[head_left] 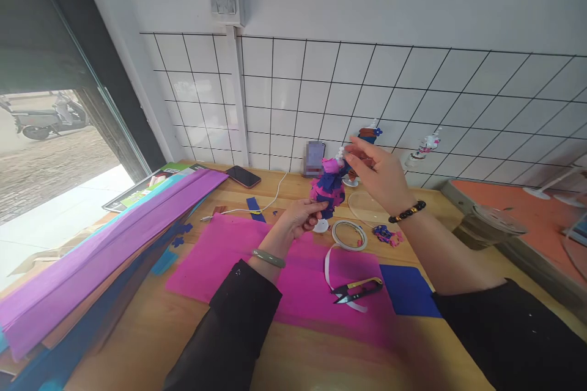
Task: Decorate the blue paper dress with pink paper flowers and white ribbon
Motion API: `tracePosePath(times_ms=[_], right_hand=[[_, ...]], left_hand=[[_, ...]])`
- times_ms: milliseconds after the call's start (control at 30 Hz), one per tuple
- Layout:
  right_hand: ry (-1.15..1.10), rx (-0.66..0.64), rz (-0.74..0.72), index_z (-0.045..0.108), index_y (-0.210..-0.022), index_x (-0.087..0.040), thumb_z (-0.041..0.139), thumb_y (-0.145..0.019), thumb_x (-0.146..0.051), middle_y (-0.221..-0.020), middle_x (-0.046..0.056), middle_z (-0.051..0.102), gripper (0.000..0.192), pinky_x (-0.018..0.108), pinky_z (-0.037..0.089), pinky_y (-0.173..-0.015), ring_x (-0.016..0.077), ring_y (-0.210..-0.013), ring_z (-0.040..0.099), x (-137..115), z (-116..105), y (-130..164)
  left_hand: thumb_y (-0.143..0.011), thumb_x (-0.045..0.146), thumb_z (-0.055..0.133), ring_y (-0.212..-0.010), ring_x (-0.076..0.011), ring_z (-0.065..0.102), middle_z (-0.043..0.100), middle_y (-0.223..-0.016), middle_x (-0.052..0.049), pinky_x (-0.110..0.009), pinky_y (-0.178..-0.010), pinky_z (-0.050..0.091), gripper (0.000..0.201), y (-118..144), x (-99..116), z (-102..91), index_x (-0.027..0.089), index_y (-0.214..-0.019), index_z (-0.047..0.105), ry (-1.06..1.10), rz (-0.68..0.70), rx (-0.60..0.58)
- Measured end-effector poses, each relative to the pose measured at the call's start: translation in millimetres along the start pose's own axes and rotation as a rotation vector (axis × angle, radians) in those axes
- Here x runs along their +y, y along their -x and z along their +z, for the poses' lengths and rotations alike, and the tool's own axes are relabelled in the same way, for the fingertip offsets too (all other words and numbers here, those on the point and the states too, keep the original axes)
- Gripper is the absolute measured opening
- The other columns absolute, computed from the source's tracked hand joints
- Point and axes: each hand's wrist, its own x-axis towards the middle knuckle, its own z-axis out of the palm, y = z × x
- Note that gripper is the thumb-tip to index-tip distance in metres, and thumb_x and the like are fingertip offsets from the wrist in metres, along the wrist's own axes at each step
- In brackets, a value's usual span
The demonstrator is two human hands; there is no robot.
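Observation:
My left hand (303, 218) is closed around the lower part of a small figure (328, 186) wrapped in pink and dark blue paper, with a knobbly white top. It holds the figure up over a pink paper sheet (298, 281). My right hand (378, 171) is beside the white top, thumb and forefinger apart; whether they touch it is hard to tell. Partly hidden behind this hand stands another figure (368, 133) in brown and blue. Below lie a roll of tape (349, 236), thread snips (360, 288), a white strip (327, 269) and blue and pink paper flowers (387, 234).
Long folded purple paper (123, 244) lies over other coloured sheets at left. A dark phone (243, 176) and a white cable (275, 198) are near the tiled wall (279, 91). A blue sheet (409, 291) lies right of the snips. A third figure (426, 146) stands at back right.

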Motion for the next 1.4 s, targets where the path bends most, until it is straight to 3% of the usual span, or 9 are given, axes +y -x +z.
tracePosePath(times_ms=[100,167,300,433,700,867,1400], right_hand=[[-0.137,0.19,0.131,0.056,-0.115,-0.02,0.06,-0.076,-0.033,-0.1,0.007,0.065,0.041,0.034,0.048,-0.071,0.0191,-0.088,0.059,9.9,4.5,17.8],[-0.294,0.303,0.3,0.058,-0.108,-0.019,0.065,-0.07,-0.034,-0.09,0.005,0.064,0.041,0.03,0.048,-0.066,0.0175,-0.083,0.059,21.4,11.4,35.1],[-0.654,0.195,0.799,0.059,-0.098,-0.024,0.071,-0.064,-0.034,-0.081,-0.001,0.063,0.038,0.019,0.043,-0.05,0.0109,-0.068,0.059,40.9,29.2,70.6],[-0.952,0.091,0.99,0.059,-0.085,-0.024,0.072,-0.064,-0.029,-0.078,-0.003,0.065,0.025,0.018,0.044,-0.048,0.0093,-0.065,0.06,45.3,42.4,86.1],[-1.111,0.087,0.959,0.059,-0.083,-0.024,0.072,-0.063,-0.014,-0.064,-0.007,0.06,0.025,0.016,0.046,-0.047,0.0059,-0.056,0.057,45.5,44.9,83.0],[-1.14,0.073,0.937,0.059,-0.079,-0.022,0.07,-0.065,-0.013,-0.062,-0.007,0.058,0.02,0.015,0.046,-0.047,0.0053,-0.054,0.056,47.0,43.3,85.7],[-1.107,0.094,0.926,0.061,-0.085,-0.021,0.075,-0.059,-0.014,-0.065,-0.006,0.064,0.031,0.015,0.047,-0.046,0.0057,-0.054,0.058,46.2,50.6,88.4]], left_hand=[[-0.06,0.03,0.073,-0.034,0.0002,0.03,0.045,-0.048,0.006,-0.014,-0.033,0.013,0.031,-2.5,-1.2,-1.6,0.015,-0.061,0.046,0.096,-0.009,-0.04],[-0.061,0.028,0.072,-0.033,0.0006,0.03,0.044,-0.047,0.007,-0.013,-0.032,0.014,0.03,-3.4,-1.7,-1.9,0.015,-0.06,0.044,0.126,-0.034,-0.057],[-0.063,0.021,0.069,-0.033,0.0009,0.03,0.042,-0.046,0.007,-0.011,-0.032,0.016,0.026,-3.9,-1.5,-1.9,0.014,-0.06,0.044,0.162,-0.064,-0.077],[-0.064,0.02,0.068,-0.033,0.0009,0.03,0.042,-0.045,0.008,-0.011,-0.032,0.016,0.027,-4.2,-1.6,-1.3,0.015,-0.06,0.042,0.175,-0.059,-0.068],[-0.06,0.022,0.071,-0.031,0.0001,0.03,0.045,-0.045,0.007,-0.015,-0.032,0.012,0.03,-7.7,-4.4,-0.6,0.016,-0.063,0.042,0.161,-0.002,0.013],[-0.06,0.023,0.07,-0.031,-0.0001,0.031,0.045,-0.045,0.007,-0.016,-0.033,0.011,0.029,-8.8,-5.9,-1.1,0.015,-0.061,0.042,0.178,0.015,0.002],[-0.061,0.023,0.07,-0.033,-0.0002,0.033,0.045,-0.047,0.006,-0.015,-0.034,0.013,0.028,-8.6,-11.2,4.0,0.015,-0.063,0.043,0.128,0.029,0.028]])
